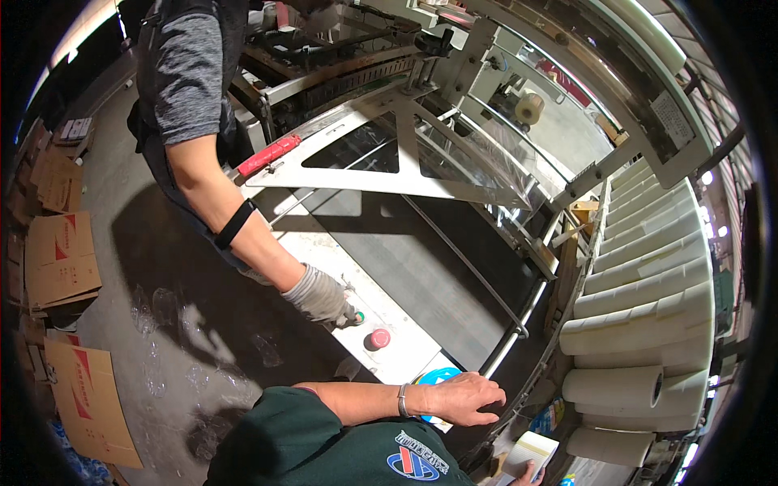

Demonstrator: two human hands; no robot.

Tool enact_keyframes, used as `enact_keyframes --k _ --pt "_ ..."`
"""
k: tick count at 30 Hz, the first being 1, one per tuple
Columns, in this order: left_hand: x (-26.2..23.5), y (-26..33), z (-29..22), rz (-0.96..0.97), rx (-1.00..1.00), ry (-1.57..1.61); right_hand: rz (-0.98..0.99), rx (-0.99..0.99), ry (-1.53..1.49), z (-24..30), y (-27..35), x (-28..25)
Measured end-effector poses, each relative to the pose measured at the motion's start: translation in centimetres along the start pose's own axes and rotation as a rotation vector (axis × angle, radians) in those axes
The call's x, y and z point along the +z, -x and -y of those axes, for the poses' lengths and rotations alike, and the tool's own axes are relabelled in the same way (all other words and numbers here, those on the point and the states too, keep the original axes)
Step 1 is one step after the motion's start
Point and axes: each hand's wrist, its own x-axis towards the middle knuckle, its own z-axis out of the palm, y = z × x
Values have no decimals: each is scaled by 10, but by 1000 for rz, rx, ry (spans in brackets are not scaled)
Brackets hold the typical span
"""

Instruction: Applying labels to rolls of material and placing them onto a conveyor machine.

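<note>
My left hand (pixel 463 398) reaches across in front of my dark green shirt, palm down. Its fingers are apart, slightly curled, and hold nothing. Under its wrist, a round blue-and-white thing (pixel 438 376) sits at the near end of a white machine panel (pixel 405 350); whether they touch I cannot tell. At the lower edge my right hand (pixel 529 475), partly cut off, grips a white block with a yellowish edge (pixel 531 450). Left of centre, a co-worker's gloved hand (pixel 320 296) is at a green button (pixel 360 317), beside a red mushroom-shaped button (pixel 379 338).
A dark conveyor belt (pixel 397 259) runs beside the panel, under a white triangular frame (pixel 348 174) with a red handle (pixel 270 155). Large white film rolls (pixel 648 300) line the right. Flattened cardboard boxes (pixel 91 401) and clear plastic scraps (pixel 194 377) lie on the left floor.
</note>
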Motion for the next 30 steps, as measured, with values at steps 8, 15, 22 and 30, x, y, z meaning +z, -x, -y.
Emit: enact_keyframes --k 8,15,22,30 --pt "5 2 -14 5 0 -11 -6 4 -27 7 2 8" --pt "15 4 -43 11 -30 -35 -1 -12 -91 25 -14 15" --pt "51 10 -80 -3 -88 -47 0 -17 -228 51 -39 10" --pt "107 31 -112 -82 -120 -112 11 3 -418 61 -61 -22"
